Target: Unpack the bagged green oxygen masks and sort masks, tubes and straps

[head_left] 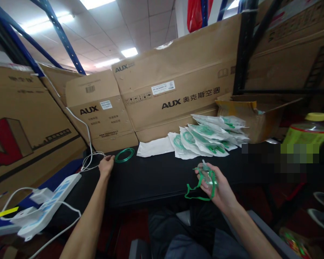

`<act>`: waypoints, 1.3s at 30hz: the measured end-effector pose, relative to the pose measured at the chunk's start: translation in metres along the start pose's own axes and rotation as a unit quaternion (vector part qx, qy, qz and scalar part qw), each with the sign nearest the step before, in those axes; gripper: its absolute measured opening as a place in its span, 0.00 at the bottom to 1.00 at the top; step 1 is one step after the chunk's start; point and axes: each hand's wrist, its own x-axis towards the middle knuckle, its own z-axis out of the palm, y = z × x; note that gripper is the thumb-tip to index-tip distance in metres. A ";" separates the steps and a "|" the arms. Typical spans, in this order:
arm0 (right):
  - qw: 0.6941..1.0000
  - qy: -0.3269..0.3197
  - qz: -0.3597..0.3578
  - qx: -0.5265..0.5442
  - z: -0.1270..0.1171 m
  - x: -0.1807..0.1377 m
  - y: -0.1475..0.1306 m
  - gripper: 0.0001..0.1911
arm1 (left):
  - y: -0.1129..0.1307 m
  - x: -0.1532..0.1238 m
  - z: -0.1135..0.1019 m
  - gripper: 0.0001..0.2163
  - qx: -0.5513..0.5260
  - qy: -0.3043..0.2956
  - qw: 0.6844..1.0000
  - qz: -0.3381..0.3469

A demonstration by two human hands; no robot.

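My left hand [107, 166] is at the back left of the black table, its fingers drawn together on a loop of white cable [89, 162]. Just right of those fingers lies a coil of green tubing [125, 155], apart from the hand. In my right hand [218, 183] rests a clear oxygen mask [208, 177], with the fingers curled around it, over the front edge of the table. The mask's green strap [199, 198] hangs down in a loop, and its connector points up. Behind it lie several white pouches [205, 138] with green tubing inside.
A flat white pouch [154, 146] lies left of the pile. Cardboard boxes [178, 86] wall off the back. At right are an open carton [239, 118] and a yellow-capped bottle [307, 133]. A white power strip [52, 207] with cables sits at left.
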 end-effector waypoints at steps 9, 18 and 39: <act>0.998 -0.063 0.000 -0.024 0.014 -0.013 0.027 0.15 | 0.084 -0.158 0.006 0.17 -0.204 -0.228 0.927 0.218; 0.988 -0.079 -0.032 -0.127 0.013 -0.034 0.024 0.20 | 0.129 -0.243 0.024 0.14 -0.266 -0.320 0.871 0.260; 0.957 -0.144 0.021 -0.250 0.019 -0.048 0.025 0.23 | 0.091 -0.271 0.014 0.17 -0.284 -0.337 0.859 0.262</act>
